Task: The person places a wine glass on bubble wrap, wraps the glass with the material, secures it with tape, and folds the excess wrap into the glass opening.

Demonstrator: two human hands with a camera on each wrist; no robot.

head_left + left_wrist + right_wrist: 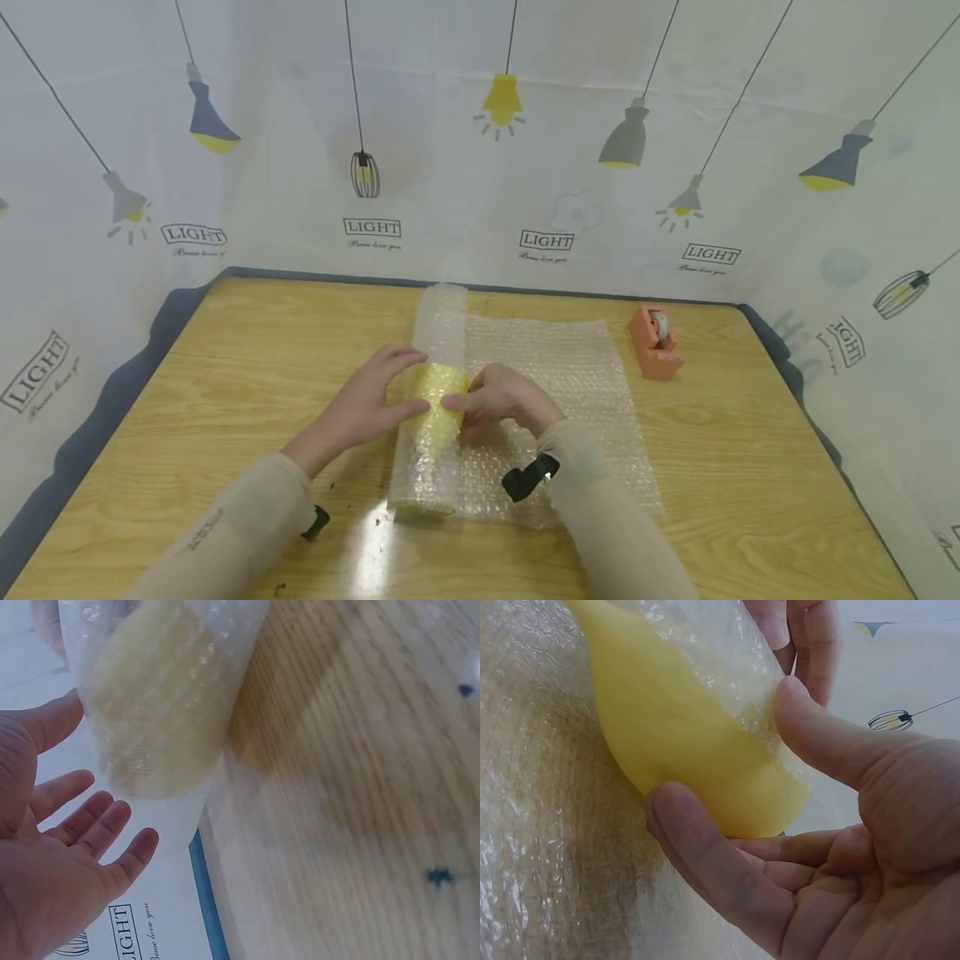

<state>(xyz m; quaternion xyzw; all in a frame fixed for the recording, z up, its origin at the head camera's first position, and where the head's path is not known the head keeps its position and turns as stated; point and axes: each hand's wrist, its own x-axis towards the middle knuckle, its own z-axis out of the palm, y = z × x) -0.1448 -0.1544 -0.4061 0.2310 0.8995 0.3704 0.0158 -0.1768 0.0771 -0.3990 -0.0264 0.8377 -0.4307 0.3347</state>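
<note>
A smooth yellow vase (pixel 682 750), bulging and narrowing toward one end, lies on its side, partly rolled in clear bubble wrap (pixel 543 358). My right hand (pixel 506 396) holds the wide part of the vase from the right. In the right wrist view its thumb presses the wrap's edge and its fingers curl against the bare yellow side. On the left, my left hand (pixel 367 400) is spread beside the roll, thumb and fingertips at the wrapped surface. The left wrist view shows its relaxed fingers (pixel 105 825) next to the wrapped vase.
Flat bubble wrap extends to the right of the roll on the wooden table (pixel 247 358). An orange tape dispenser (pixel 652 350) stands beyond its right edge. A wall cloth (pixel 465 183) printed with lamps encloses the table's back and sides.
</note>
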